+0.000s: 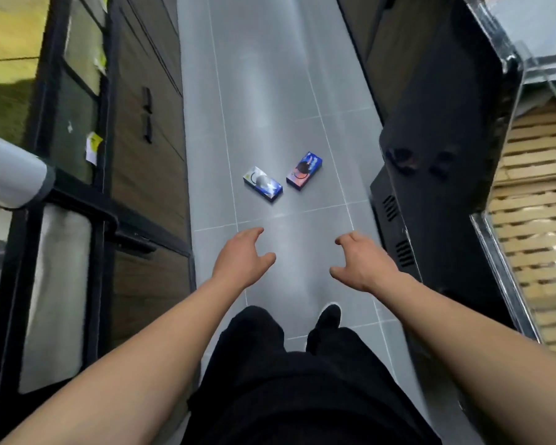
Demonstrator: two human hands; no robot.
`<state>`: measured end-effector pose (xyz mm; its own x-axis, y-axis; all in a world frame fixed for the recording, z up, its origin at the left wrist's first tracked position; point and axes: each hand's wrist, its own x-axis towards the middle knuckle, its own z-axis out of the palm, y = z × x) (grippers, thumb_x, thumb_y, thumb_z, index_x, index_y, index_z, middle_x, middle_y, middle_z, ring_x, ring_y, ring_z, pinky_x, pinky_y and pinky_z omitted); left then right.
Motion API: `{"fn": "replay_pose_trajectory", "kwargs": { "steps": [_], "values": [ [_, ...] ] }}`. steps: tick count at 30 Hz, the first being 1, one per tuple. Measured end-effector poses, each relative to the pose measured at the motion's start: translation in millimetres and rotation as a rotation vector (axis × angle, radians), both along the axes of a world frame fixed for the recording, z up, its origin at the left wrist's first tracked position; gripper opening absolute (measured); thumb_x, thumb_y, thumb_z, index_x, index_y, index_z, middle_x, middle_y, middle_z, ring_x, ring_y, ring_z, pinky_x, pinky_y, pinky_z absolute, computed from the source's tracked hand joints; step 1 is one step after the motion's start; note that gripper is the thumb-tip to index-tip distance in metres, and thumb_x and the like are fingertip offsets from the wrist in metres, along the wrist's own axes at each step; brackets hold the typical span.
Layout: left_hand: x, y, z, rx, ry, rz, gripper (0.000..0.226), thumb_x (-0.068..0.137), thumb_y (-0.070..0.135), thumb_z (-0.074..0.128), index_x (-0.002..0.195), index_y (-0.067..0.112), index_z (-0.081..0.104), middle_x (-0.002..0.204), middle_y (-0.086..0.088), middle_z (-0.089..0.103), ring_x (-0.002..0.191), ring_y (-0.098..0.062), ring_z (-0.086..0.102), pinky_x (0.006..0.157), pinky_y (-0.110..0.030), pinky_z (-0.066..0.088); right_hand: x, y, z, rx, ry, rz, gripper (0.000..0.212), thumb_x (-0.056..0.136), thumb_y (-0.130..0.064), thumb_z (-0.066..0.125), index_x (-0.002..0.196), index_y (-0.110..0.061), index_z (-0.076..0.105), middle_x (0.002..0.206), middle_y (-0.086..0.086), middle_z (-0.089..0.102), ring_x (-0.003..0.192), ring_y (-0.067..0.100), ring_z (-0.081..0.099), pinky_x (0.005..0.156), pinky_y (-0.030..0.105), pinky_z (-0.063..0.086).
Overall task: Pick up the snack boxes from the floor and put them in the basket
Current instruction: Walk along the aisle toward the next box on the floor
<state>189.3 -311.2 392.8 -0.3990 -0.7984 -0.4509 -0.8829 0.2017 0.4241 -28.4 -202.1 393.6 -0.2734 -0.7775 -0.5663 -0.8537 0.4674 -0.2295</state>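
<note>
Left hand (241,256) and right hand (361,263) were stretched forward above the floor (270,91), fingers spread and loosely curled, holding nothing. Two snack boxes lay flat on the grey tiles ahead, well apart from both hands: a white-and-blue box (263,184) and, just beside it, a blue box (304,171). No basket identifiable.

This looks like a shop aisle: a narrow grey tiled floor (270,91) runs between dark brown wooden cabinets (148,175) on the left and a black display case with clear glass panels (456,162) over pale wooden slatted shelving (533,226) on the right.
</note>
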Motion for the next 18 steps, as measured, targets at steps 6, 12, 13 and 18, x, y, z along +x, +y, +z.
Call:
{"fn": "replay_pose_trajectory", "kwargs": {
  "steps": [6, 12, 13, 18],
  "values": [
    [-47, -85, 6, -0.003, 0.015, 0.146, 0.069, 0.083, 0.040, 0.064, 0.145, 0.023, 0.040, 0.149, 0.001, 0.044, 0.136, -0.020, 0.041, 0.109, -0.033, 0.034, -60, -115, 1, 0.006, -0.024, 0.141, 0.067, 0.083, -0.039, 0.060, 0.144, -0.018, 0.041, 0.144, 0.001, 0.043, 0.130, 0.027, 0.042, 0.102, 0.039, 0.044],
    [-66, -200, -17, 0.016, -0.017, 0.160, 0.068, 0.083, 0.040, 0.064, 0.145, 0.023, 0.041, 0.148, 0.001, 0.045, 0.134, -0.020, 0.042, 0.106, -0.031, 0.034, -74, -238, -21, 0.024, -0.036, 0.207, 0.067, 0.083, -0.040, 0.061, 0.143, -0.017, 0.042, 0.143, 0.003, 0.044, 0.129, 0.029, 0.042, 0.103, 0.040, 0.043],
    [-68, -225, -24, 0.021, -0.032, 0.143, 0.068, 0.083, 0.041, 0.063, 0.145, 0.023, 0.040, 0.147, 0.001, 0.045, 0.134, -0.021, 0.043, 0.106, -0.031, 0.035, -75, -259, -26, 0.024, -0.031, 0.205, 0.067, 0.083, -0.040, 0.061, 0.143, -0.017, 0.042, 0.142, 0.004, 0.045, 0.129, 0.028, 0.042, 0.104, 0.039, 0.043],
    [-80, -345, -52, 0.090, -0.074, 0.061, 0.069, 0.084, 0.040, 0.062, 0.146, 0.023, 0.038, 0.147, -0.002, 0.045, 0.132, -0.022, 0.044, 0.104, -0.033, 0.038, -75, -361, -50, 0.090, -0.064, 0.112, 0.067, 0.084, -0.040, 0.061, 0.144, -0.017, 0.041, 0.142, 0.003, 0.044, 0.131, 0.027, 0.042, 0.105, 0.038, 0.043]
  ]
}}
